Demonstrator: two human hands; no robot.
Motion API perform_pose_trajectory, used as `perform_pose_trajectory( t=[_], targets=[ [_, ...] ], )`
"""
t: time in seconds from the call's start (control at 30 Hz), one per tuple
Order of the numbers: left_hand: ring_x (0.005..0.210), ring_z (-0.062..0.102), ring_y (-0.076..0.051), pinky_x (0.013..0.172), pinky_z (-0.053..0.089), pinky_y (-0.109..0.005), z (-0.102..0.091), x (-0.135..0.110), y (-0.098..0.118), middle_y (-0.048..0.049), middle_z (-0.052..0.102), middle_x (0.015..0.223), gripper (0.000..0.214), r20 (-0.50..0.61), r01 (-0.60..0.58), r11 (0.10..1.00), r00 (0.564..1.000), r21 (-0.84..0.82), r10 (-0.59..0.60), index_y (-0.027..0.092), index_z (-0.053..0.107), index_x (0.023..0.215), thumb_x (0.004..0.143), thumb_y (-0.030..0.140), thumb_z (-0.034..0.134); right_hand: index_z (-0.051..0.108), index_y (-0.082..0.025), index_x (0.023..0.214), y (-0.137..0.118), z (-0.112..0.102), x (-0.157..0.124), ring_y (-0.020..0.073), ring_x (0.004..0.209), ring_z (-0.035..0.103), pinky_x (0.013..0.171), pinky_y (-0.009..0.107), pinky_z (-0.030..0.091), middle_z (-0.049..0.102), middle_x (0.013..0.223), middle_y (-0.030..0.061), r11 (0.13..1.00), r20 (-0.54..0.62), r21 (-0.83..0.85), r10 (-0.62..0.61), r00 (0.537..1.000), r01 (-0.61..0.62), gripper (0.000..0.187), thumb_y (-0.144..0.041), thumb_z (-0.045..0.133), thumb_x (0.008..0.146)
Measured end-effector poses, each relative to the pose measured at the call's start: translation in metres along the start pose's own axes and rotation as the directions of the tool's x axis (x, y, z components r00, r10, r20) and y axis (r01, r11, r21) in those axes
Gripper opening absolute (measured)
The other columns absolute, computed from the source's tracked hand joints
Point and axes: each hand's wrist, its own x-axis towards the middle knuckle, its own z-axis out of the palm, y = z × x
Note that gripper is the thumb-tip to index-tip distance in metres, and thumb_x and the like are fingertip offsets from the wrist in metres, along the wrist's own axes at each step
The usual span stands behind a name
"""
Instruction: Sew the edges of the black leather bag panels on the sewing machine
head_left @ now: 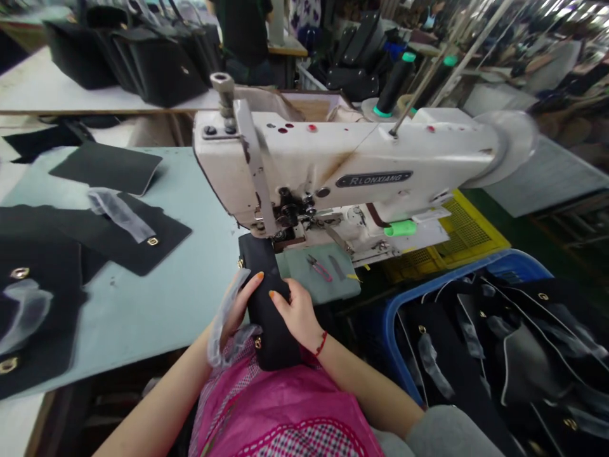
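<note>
A black bag panel (267,298) with gold hardware along its left edge reaches from my lap up to the needle area of a white sewing machine (304,152). My left hand (239,303) grips the panel's left side, thumb on top, beside a strip of clear plastic wrap (219,336). On the right edge, my right hand (299,311) holds the same panel with its thumb on top and the other fingers partly hidden. Thread snips (320,269) with pink handles lie on the machine bed, right of the panel.
Black panels (137,235) with plastic-wrapped hardware lie on the pale table (157,317) at left. A blue basket (392,317) of similar pieces stands at right, near a yellow crate (471,222). Black bags (157,66) stand behind; a person (245,38) is beyond.
</note>
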Motion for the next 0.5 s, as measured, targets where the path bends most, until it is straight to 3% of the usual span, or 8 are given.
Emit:
perform_pose_trajectory(
  t=[0.17, 0.33, 0.43, 0.5],
  targets=[
    [0.115, 0.063, -0.035, 0.097, 0.055, -0.046, 0.004, -0.002, -0.003, -0.0075, 0.071, 0.112, 0.045, -0.003, 0.179, 0.973, 0.983, -0.145, -0.181, 0.026, 0.066, 0.117, 0.083, 0.055, 0.062, 0.065, -0.019, 0.109, -0.005, -0.002, -0.002, 0.0200, 0.084, 0.066, 0.073, 0.028, 0.049, 0.071, 0.097, 0.0066, 0.999, -0.040, -0.033, -0.030, 0.999, 0.029, 0.028, -0.039, 0.060, 0.090],
    [0.105, 0.068, -0.033, 0.084, 0.060, -0.043, 0.003, -0.004, -0.003, -0.0085, 0.073, 0.109, 0.043, 0.021, 0.290, 0.937, 0.956, -0.196, -0.292, 0.027, 0.067, 0.116, 0.083, 0.054, 0.063, 0.066, -0.019, 0.091, -0.005, -0.004, 0.002, 0.0170, 0.072, 0.062, 0.065, 0.026, 0.044, 0.068, 0.081, 0.0037, 0.998, -0.041, -0.034, -0.046, 0.998, 0.045, 0.026, -0.043, 0.055, 0.093],
    [0.103, 0.069, -0.031, 0.082, 0.060, -0.041, 0.005, -0.009, 0.005, -0.0091, 0.073, 0.111, 0.043, 0.039, 0.303, 0.931, 0.953, -0.205, -0.302, 0.026, 0.067, 0.114, 0.084, 0.056, 0.061, 0.060, -0.019, 0.076, -0.006, -0.006, 0.004, 0.0138, 0.061, 0.053, 0.055, 0.024, 0.039, 0.060, 0.068, 0.0004, 1.000, -0.031, -0.015, -0.024, 0.999, 0.024, 0.030, -0.044, 0.055, 0.091],
    [0.108, 0.067, -0.031, 0.087, 0.058, -0.042, 0.006, -0.012, 0.010, -0.0081, 0.071, 0.116, 0.044, 0.021, 0.239, 0.955, 0.971, -0.176, -0.239, 0.026, 0.067, 0.115, 0.084, 0.056, 0.061, 0.055, -0.019, 0.070, -0.007, -0.007, 0.004, 0.0122, 0.056, 0.048, 0.051, 0.023, 0.035, 0.053, 0.062, -0.0015, 1.000, -0.005, 0.022, 0.006, 1.000, -0.006, 0.033, -0.045, 0.056, 0.090]
  ],
)
